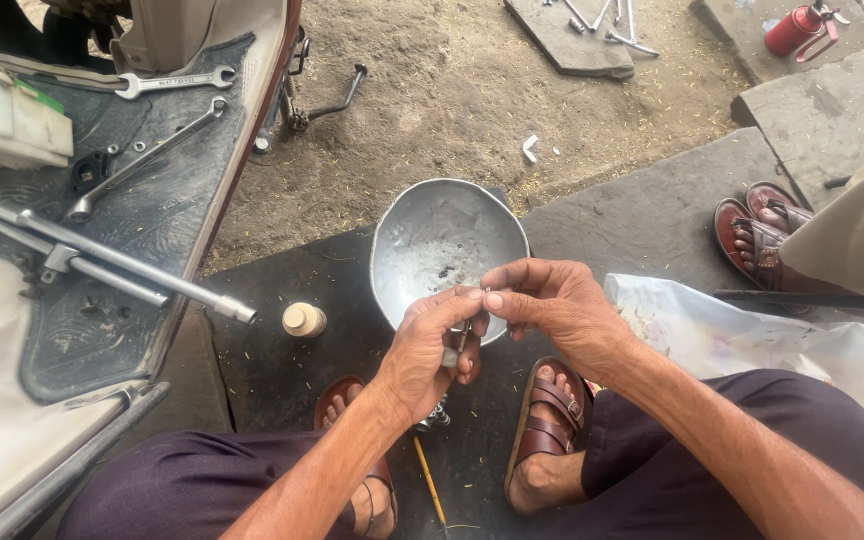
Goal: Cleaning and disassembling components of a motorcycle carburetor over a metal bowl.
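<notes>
1. Left hand [430, 350] clenched round a thin metal part [462, 338], held upright just over the near rim of the dented metal bowl [422, 230].
2. Right hand [552, 305] fingers pinch the part's top end, touching the left thumb.
3. Bowl sits on a dark slab [272, 370]; small tan cap [303, 320] just left of it.
4. Spanners [152, 150] lie on the scooter footboard [102, 330], well apart.

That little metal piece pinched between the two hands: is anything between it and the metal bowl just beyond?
Nothing visible. The small metal piece is held by the left hand and the fingers of the right hand, right over the near rim of the metal bowl. Only open air shows between them; the bowl's inside holds a few tiny bits.
</notes>
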